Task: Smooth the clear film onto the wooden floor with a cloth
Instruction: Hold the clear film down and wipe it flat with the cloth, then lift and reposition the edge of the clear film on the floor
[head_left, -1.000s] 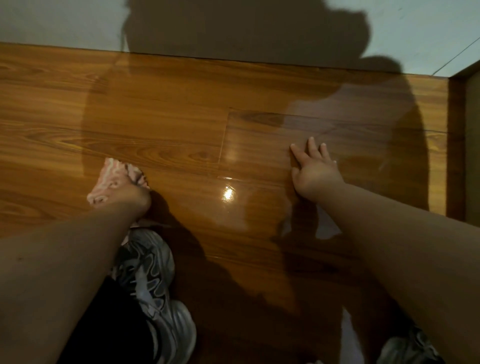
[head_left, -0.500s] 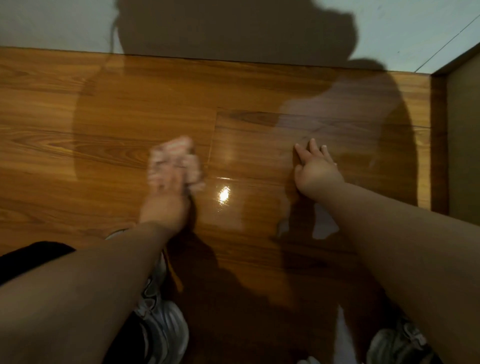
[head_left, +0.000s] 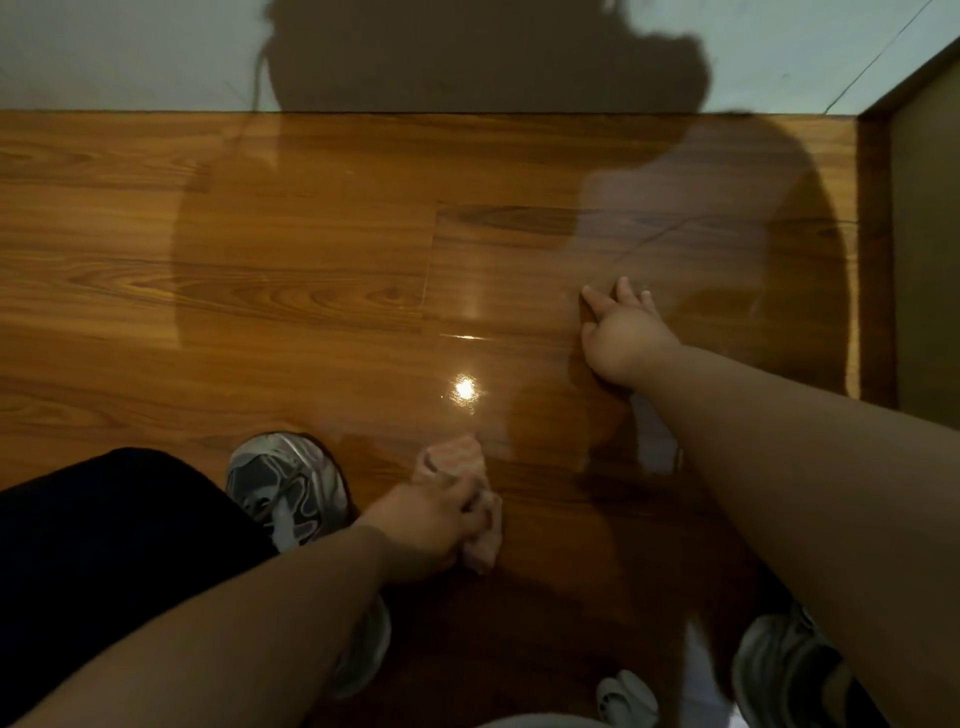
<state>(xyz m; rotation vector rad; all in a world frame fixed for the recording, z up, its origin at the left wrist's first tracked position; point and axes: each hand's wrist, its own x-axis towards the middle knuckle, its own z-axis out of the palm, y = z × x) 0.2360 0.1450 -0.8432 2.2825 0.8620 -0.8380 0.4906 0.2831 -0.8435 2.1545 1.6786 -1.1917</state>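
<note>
A clear film (head_left: 519, 280) lies on the wooden floor (head_left: 156, 234); its left edge shows as a faint line near the middle, and a light glints off it. My left hand (head_left: 431, 525) grips a crumpled pink cloth (head_left: 457, 467) and presses it on the floor near the film's near edge. My right hand (head_left: 623, 332) lies flat on the film with fingers spread, holding nothing.
A pale wall (head_left: 130, 52) runs along the far side of the floor. A dark wooden frame (head_left: 878, 260) borders the floor on the right. My grey sneakers (head_left: 285, 483) (head_left: 779, 670) stand at the near side. My shadow covers the middle.
My left hand swept the cloth from the far left rightwards, then pulled it back towards me along the film. My right hand stayed flat on the film.
</note>
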